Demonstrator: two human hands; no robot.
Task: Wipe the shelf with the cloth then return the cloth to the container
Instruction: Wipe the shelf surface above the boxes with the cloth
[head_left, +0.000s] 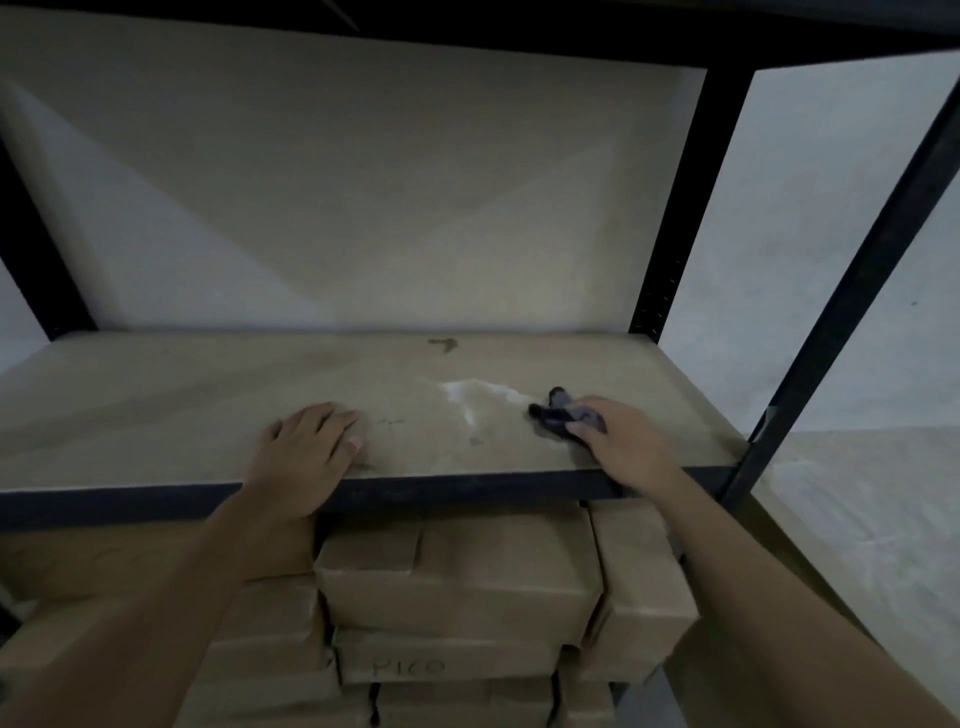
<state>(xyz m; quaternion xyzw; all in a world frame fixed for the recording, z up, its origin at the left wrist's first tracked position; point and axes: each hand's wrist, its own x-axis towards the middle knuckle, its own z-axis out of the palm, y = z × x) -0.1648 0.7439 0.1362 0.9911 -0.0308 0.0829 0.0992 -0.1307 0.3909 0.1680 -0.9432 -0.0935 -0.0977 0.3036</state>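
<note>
The shelf (182, 405) is a beige board in a black metal frame, right in front of me. My right hand (618, 441) presses a small dark cloth (558, 413) onto the board near its right front. The cloth sticks out to the left from under my fingers, next to a white smear (475, 395) on the board. My left hand (306, 452) lies flat on the board at the front edge, fingers together, holding nothing. No container is in view.
A black upright post (680, 208) stands at the back right and a second black post (852, 291) at the front right. Several brown cardboard boxes (457, 577) are stacked below the shelf. A small dark stain (442, 343) marks the board's back. A pale wall lies behind.
</note>
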